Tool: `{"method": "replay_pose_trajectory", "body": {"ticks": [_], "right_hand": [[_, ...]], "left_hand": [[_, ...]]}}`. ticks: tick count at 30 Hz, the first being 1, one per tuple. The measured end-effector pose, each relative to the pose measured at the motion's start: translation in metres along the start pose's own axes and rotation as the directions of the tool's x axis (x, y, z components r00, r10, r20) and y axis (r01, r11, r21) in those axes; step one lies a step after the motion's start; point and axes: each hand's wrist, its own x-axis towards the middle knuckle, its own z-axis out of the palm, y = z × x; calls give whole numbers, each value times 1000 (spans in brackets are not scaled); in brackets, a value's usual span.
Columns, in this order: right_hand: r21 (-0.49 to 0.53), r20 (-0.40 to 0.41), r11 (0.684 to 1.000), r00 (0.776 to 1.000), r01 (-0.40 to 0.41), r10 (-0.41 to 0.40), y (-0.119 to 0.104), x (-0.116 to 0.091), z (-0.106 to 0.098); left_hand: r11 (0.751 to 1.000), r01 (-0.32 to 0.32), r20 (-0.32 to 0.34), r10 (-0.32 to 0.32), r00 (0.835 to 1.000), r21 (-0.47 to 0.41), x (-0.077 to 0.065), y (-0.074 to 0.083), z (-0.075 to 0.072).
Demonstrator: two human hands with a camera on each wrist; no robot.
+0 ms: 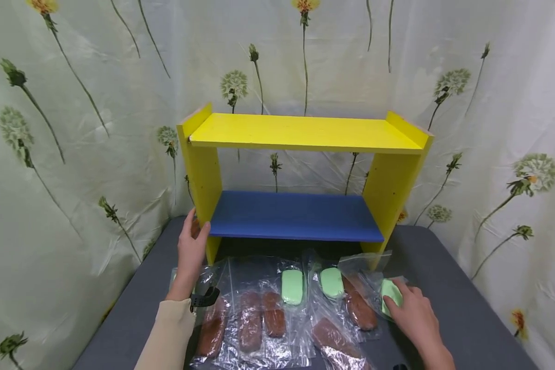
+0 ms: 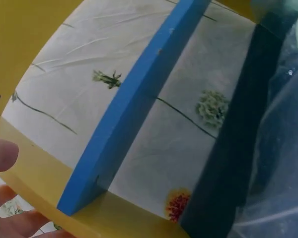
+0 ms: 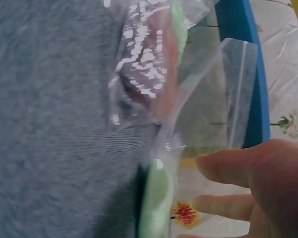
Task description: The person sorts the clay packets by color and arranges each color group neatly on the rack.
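My left hand [image 1: 191, 257] is at the left side panel of a yellow and blue shelf unit [image 1: 296, 132]. In the left wrist view, its thumb [image 2: 4, 154] lies on the panel's inner side and the other fingers on the outer side. At the right, my right hand [image 1: 415, 313] reaches over a light green rounded block [image 1: 388, 295] in a clear zip bag. The right wrist view has its fingers [image 3: 223, 166] spread and slightly apart from that green block [image 3: 156, 198]. Beside it, a brown slab [image 1: 359, 308] lies in a bag.
Several more bagged brown slabs [image 1: 250, 321] and green blocks [image 1: 292, 287] lie before the shelf unit, the bags overlapping. The dark grey table [image 1: 448, 288] supports everything. A flower-patterned curtain [image 1: 504, 123] hangs behind and at both sides.
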Motion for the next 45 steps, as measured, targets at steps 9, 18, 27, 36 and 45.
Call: {"method": "replay_pose_trajectory", "body": {"ticks": [9, 18, 27, 36, 45], "right_hand": [[19, -25, 997, 997, -68, 69, 5, 3, 12], [86, -72, 996, 997, -23, 30, 18, 8, 15], [159, -97, 987, 995, 5, 10, 21, 4, 13], [317, -84, 948, 996, 1, 27, 5, -14, -4], [114, -349, 973, 925, 202, -152, -20, -25, -23]], "left_hand": [[998, -48, -37, 47, 998, -36, 13, -3, 8], [999, -51, -45, 52, 998, 11, 13, -20, 7], [997, -68, -12, 68, 998, 37, 15, -24, 2], [996, -92, 51, 91, 995, 18, 17, -29, -5], [997, -65, 61, 63, 996, 35, 3, 4, -5]]}}
